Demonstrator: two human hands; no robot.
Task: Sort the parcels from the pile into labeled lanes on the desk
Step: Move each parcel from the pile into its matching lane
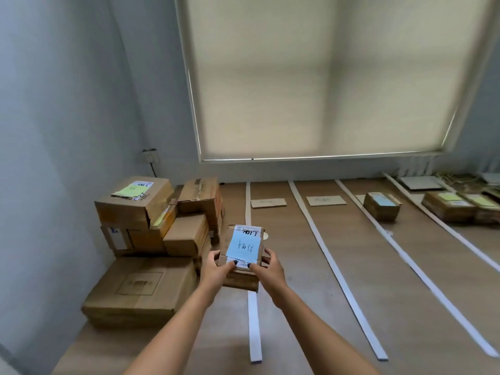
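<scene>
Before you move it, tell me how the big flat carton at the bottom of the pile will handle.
The big flat carton looks stiff, and probably awkward for one hand. Smaller parcels sit on it, so pulling it first would likely topple them.

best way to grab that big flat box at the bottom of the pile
Take the big flat box by its two short ends, both hands low, from the front edge facing you. It is wide and flat, and smaller parcels are stacked on its rear half, so clear those first or slide it out.
</scene>
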